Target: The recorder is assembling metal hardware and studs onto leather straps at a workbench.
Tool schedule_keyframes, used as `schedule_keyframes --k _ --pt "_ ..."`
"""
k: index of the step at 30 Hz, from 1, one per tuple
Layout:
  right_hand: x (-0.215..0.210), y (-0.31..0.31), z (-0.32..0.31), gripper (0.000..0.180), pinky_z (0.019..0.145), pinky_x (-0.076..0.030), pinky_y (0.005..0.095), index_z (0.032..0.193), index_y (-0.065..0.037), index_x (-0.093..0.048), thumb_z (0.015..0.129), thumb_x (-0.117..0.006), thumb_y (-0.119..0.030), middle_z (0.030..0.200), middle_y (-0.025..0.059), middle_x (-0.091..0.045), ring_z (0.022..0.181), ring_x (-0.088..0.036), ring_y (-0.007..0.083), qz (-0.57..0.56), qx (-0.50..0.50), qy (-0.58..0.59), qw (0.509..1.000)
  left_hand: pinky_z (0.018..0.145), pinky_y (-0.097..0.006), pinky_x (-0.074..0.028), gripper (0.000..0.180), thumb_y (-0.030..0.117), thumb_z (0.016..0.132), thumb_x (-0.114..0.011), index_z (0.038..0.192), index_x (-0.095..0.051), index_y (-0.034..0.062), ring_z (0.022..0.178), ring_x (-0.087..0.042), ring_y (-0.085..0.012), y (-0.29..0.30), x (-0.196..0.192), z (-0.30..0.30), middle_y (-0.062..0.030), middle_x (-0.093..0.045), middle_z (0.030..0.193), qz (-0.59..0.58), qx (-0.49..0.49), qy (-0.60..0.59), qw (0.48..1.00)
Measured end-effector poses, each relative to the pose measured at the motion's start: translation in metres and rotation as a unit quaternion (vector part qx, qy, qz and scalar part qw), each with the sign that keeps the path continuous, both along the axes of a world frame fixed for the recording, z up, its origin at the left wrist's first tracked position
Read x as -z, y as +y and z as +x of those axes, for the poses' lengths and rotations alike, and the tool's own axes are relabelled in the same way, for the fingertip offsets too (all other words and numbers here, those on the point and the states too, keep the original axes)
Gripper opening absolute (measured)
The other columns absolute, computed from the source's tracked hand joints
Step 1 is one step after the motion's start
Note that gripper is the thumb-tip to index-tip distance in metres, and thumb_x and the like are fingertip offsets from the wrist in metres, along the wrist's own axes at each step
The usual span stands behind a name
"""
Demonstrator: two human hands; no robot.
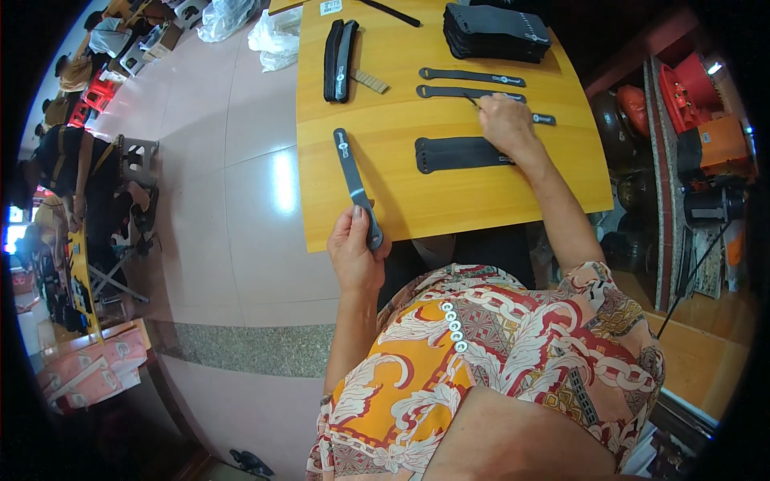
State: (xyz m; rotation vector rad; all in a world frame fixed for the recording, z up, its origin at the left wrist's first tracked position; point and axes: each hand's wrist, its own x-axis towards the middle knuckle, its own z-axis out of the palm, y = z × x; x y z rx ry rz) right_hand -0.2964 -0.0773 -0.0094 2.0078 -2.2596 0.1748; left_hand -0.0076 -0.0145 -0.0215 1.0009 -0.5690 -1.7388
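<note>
seen from where i stand: the left hand (357,250) grips the lower end of a long, flat, dark grey strap (349,168) with rounded ends, above the near left part of the yellow wood-toned desk (449,204). the right hand (505,124), fingers bent, reaches over similar dark straps laid flat; whether it grips one i cannot tell. nearer lies a neat flat dark strap stack (457,155); a thick black strap pile (491,36) occupies the far right.
</note>
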Motion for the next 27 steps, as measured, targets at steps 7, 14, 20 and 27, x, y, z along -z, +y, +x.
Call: schedule_keyframes --k 7,14,20,27 --pt "-0.016 0.016 0.028 0.022 0.066 -0.048 0.0417 0.087 -0.001 -0.061 0.083 -0.055 -0.022 0.081 0.0178 -0.06 0.077 -0.061 0.0327 0.033 -0.007 -0.056 0.998 0.052 -0.028 -0.037 0.034 0.012 0.087 -0.054 0.117 -0.046 -0.0008 0.056 -0.047 -0.0123 -0.002 -0.001 0.002 -0.0049 -0.052 0.07 -0.025 0.063 0.109 0.992" --pt "-0.027 0.075 0.098 0.017 0.062 -0.045 0.0319 0.096 0.003 -0.06 0.082 -0.053 -0.003 0.078 0.0161 -0.057 0.07 -0.058 0.0285 -0.023 -0.232 -0.399 0.887 0.063 -0.029 -0.047 0.056 0.001 0.077 -0.064 0.127 -0.038 -0.0003 0.073 -0.057 -0.0169 0.0 0.005 0.006 -0.0096 -0.058 0.089 -0.064 0.11 0.185 0.975" --pt "-0.036 0.094 0.124 0.015 0.057 -0.045 0.0334 0.09 0.002 -0.062 0.076 -0.057 0.002 0.073 0.0132 -0.057 0.066 -0.058 0.0277 0.002 -0.282 -0.422 0.861 0.062 -0.029 -0.048 0.064 -0.001 0.076 -0.064 0.131 -0.032 0.0014 0.075 -0.057 -0.0173 0.003 0.004 0.005 -0.0104 -0.058 0.091 -0.069 0.101 0.181 0.976" --pt "-0.032 0.095 0.132 0.015 0.057 -0.046 0.0358 0.089 0.002 -0.062 0.075 -0.057 0.001 0.073 0.014 -0.057 0.066 -0.058 0.0291 -0.013 -0.279 -0.387 0.879 0.049 -0.027 -0.044 0.063 -0.004 0.08 -0.057 0.134 -0.027 0.0056 0.056 -0.055 -0.017 0.006 0.003 0.005 -0.012 -0.059 0.083 -0.05 0.06 0.135 0.988"
